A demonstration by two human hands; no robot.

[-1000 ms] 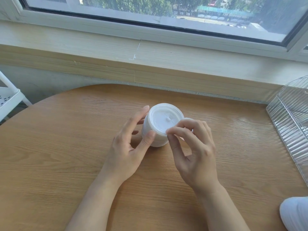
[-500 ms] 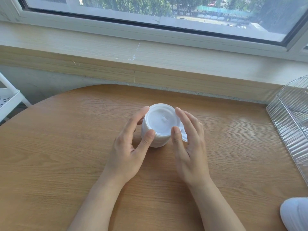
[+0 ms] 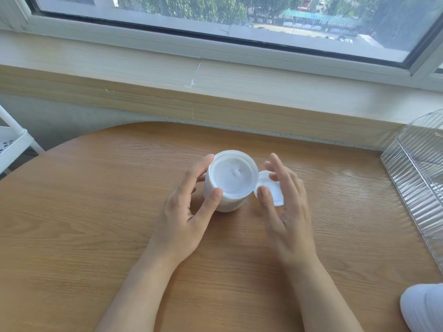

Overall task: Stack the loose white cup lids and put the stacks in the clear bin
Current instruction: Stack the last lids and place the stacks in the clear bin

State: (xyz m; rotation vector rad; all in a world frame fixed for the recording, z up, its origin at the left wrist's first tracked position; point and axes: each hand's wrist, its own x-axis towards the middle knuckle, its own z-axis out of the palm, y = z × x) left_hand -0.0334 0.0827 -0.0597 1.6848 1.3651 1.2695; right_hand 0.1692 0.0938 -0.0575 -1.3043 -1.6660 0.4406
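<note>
From the head camera I saw a stack of white cup lids (image 3: 230, 185) standing on the round wooden worktop (image 3: 96, 212), near its far middle, with the top lid's face turned up and tilted a little toward me. The left hand (image 3: 184, 219) held that stack from its left side: the thumb lay against the near rim and the forefinger curved round the far rim, so the fingers (image 3: 199, 168) were bent about the lids and gripping them. The right hand (image 3: 287, 212) was just beside the stack on its right, not touching it as far as I could make out. Its fingers were nearly straight and only loosely spread, and the thumb rested on a single loose lid (image 3: 271, 188) that sat between the thumb and the forefinger. Whether that lid was pinched, or merely lay on the worktop under the thumb, I could not tell, for the hand hid its far edge. The loose lid lay close against the right flank of the stack. The clear bin (image 3: 417, 178), ribbed and see-through, stood at the right edge of the worktop, well apart from both hands. Behind the worktop ran a pale wooden window sill (image 3: 215, 77). A white rack (image 3: 12, 144) showed at the left edge, and something white and rounded (image 3: 424, 305) sat at the lower right corner.
</note>
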